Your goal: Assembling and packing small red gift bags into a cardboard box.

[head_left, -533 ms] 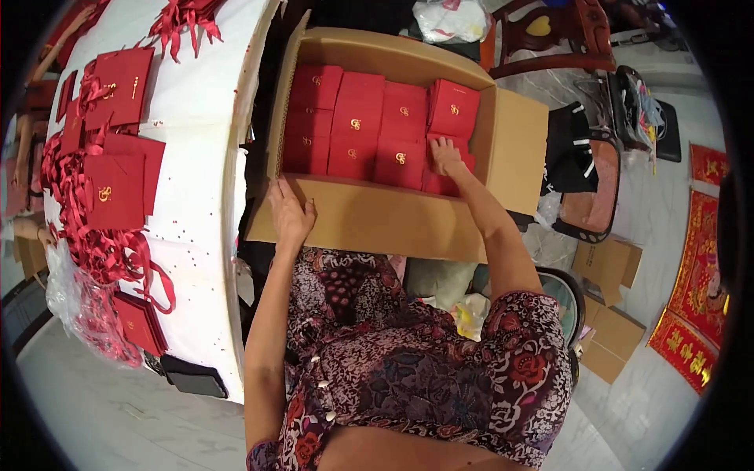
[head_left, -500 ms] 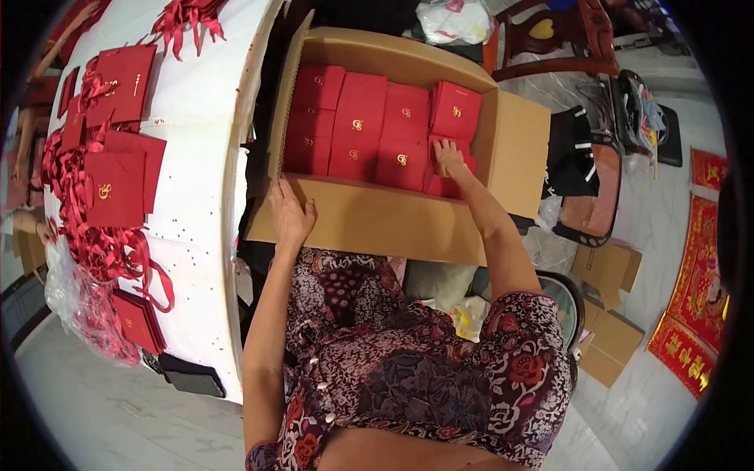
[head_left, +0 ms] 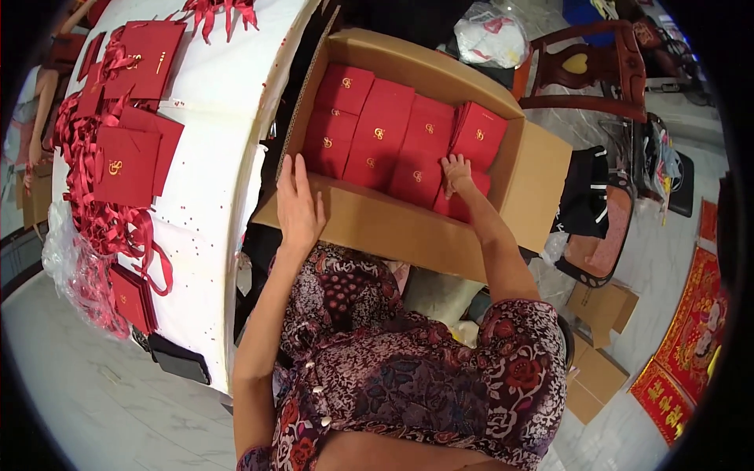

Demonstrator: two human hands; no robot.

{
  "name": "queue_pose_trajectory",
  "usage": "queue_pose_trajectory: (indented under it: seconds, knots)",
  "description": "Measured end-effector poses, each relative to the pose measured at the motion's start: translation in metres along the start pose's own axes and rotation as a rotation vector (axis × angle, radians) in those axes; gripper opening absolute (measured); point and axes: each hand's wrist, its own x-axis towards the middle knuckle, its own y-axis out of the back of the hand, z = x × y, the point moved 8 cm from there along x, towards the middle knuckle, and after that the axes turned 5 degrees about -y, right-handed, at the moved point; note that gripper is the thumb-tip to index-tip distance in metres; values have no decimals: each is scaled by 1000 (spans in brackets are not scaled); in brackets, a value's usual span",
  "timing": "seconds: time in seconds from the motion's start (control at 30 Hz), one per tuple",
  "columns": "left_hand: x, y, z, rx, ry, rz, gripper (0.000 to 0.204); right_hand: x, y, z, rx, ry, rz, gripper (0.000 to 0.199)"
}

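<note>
An open cardboard box (head_left: 377,224) stands in front of me. Inside are several upright rows of flat red paper packets (head_left: 382,118) with gold emblems. My right hand (head_left: 457,174) reaches into the box's right side, its fingers spread over the tops of the near right packets. No packet is visibly lifted by it. My left hand (head_left: 301,208) is at the box's near left corner, over the near flap, fingers stretched out and holding nothing. Whether its palm presses on the cardboard I cannot tell.
Left of the box, a white-covered table (head_left: 212,173) carries red bags (head_left: 126,169), tangled red ribbons (head_left: 94,216) and clear plastic wrap (head_left: 71,267). A wooden chair (head_left: 589,67) stands back right. Flattened cardboard (head_left: 601,306) and a red banner (head_left: 679,345) lie on the floor.
The view has turned slightly, so the box looks tilted. My left hand's fingers now stretch further up past the near left corner. My right hand stays on the packets.
</note>
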Motion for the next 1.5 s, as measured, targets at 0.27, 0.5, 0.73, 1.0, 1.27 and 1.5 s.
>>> queue_pose_trajectory:
  seconds: [0.27,0.5,0.73,1.0,1.27,1.5]
  knots:
    - [-11,-4,12,104,23,-12,81,21,-13,-2,-23,98,-136,122]
    - [-9,-13,6,36,26,-2,81,10,-8,11,14,155,-182,100]
    - [-2,-26,6,-54,-8,-46,78,6,-22,43,589,116,-206,62]
    - [6,-11,-5,-348,78,60,65,-44,146,86,437,325,347,85]
    - [19,82,-33,-693,133,373,121,-220,393,-41,1333,889,229,49]
    - [-34,208,-100,-493,258,703,129,-269,474,-229,1277,1393,253,56]
